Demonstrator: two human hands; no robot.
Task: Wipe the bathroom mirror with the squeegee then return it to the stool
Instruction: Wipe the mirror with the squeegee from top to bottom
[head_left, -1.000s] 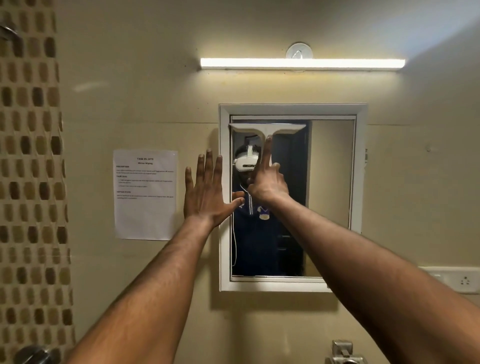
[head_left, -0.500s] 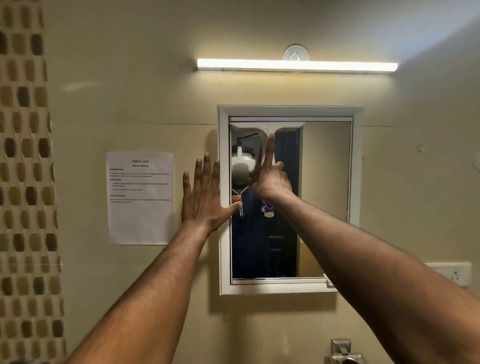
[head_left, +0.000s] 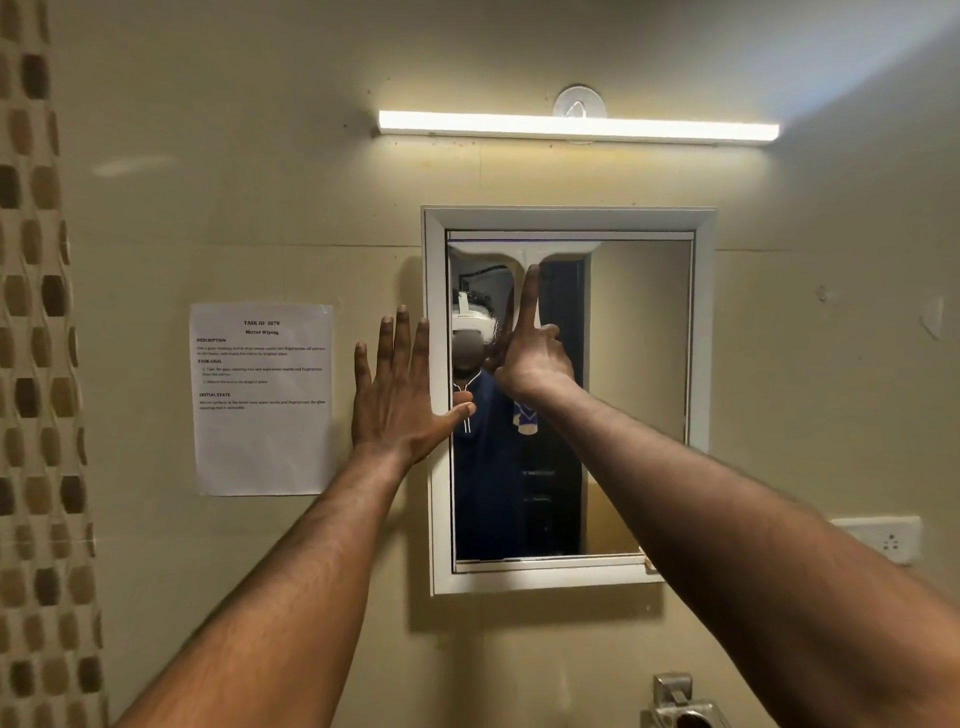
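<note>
A white squeegee (head_left: 524, 253) lies flat against the top left of the bathroom mirror (head_left: 639, 395), its blade along the upper edge of the glass. My right hand (head_left: 532, 358) grips its handle, with the index finger stretched up along it. My left hand (head_left: 400, 395) rests flat on the wall and the mirror's white frame (head_left: 436, 493), fingers spread, thumb reaching onto the glass. The stool is not in view.
A printed task sheet (head_left: 262, 397) hangs on the wall left of the mirror. A lit tube lamp (head_left: 576, 126) runs above it. A wall socket (head_left: 883, 538) sits at the right, a metal tap (head_left: 675, 701) below, and patterned tiles (head_left: 36, 415) at the far left.
The squeegee has risen slightly, from just below the top edge of the glass to right against it. My left hand has stayed pressed on the wall and frame.
</note>
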